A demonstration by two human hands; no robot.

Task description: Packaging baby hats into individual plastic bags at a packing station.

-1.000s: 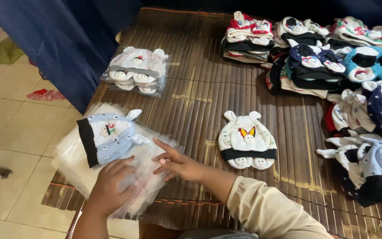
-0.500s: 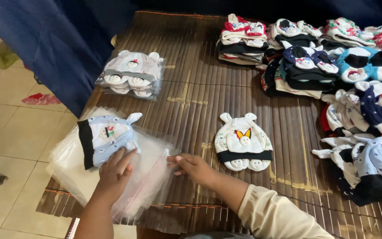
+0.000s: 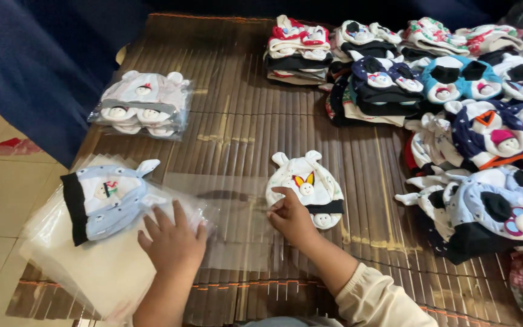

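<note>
My left hand (image 3: pixel 174 242) lies flat, fingers spread, on a stack of clear plastic bags (image 3: pixel 86 272) at the near left of the bamboo mat. A light blue baby hat with a black band (image 3: pixel 107 200) rests on that stack just beyond my fingers. My right hand (image 3: pixel 292 219) pinches the edge of one clear plastic bag (image 3: pixel 231 224), which is drawn out to the right across the mat. Just past my right fingertips lies a white baby hat with small ears and a butterfly face (image 3: pixel 307 184).
A clear bag packed with white hats (image 3: pixel 143 109) sits at the far left. Piles of folded colourful hats (image 3: pixel 394 66) fill the far side, and more hats (image 3: pixel 485 181) crowd the right. The brown slatted mat (image 3: pixel 231 115) ends at a tiled floor (image 3: pixel 1 188) on the left.
My right hand has slid right, drawing one clear bag off the stack toward the white hat. My left hand stays pressed on the stack.
</note>
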